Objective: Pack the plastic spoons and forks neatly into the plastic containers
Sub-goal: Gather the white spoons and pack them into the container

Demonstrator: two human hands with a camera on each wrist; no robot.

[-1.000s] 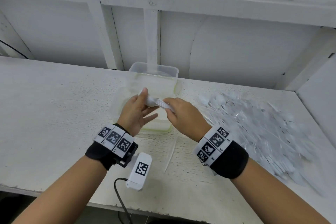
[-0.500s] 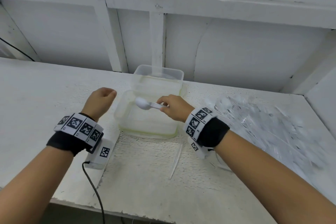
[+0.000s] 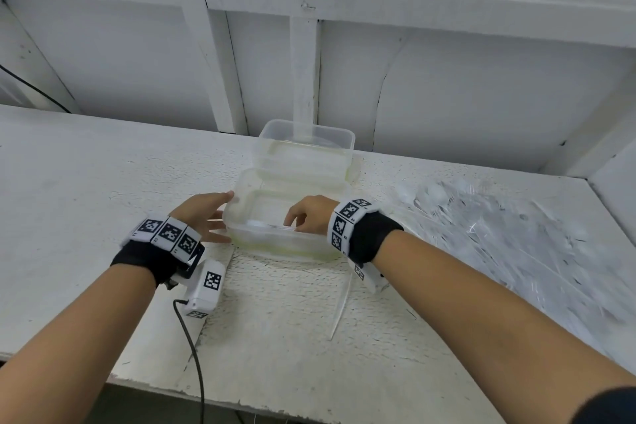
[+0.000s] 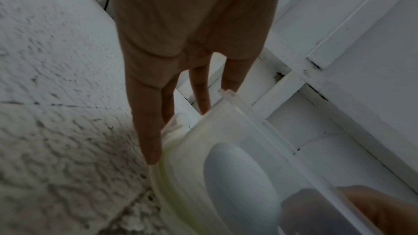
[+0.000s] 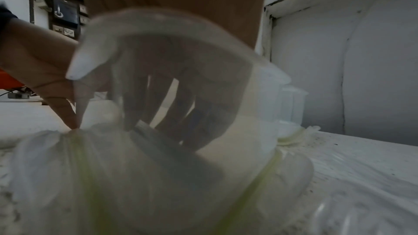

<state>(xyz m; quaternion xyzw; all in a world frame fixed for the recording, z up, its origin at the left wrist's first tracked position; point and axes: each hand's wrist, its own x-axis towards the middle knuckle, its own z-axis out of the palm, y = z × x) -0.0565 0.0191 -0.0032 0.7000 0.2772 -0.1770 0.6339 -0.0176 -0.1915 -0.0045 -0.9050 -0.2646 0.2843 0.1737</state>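
A: Where is the clear rectangular plastic container (image 3: 275,244)?
B: Centre of the frame on the white rough surface (image 3: 86,182), a second one behind it.
A: And the left hand (image 3: 203,217)?
B: Fingers straight and spread, touching the container's left wall.
A: The right hand (image 3: 309,215)?
B: Inside the container, fingers curled on a white plastic spoon (image 3: 265,224). The heap of clear plastic cutlery (image 3: 509,234) lies at right

The container (image 3: 275,241) is see-through, smooth plastic. The table (image 3: 86,182) is white-painted and bumpy. The spoon pile (image 3: 499,234) is shiny clear plastic.
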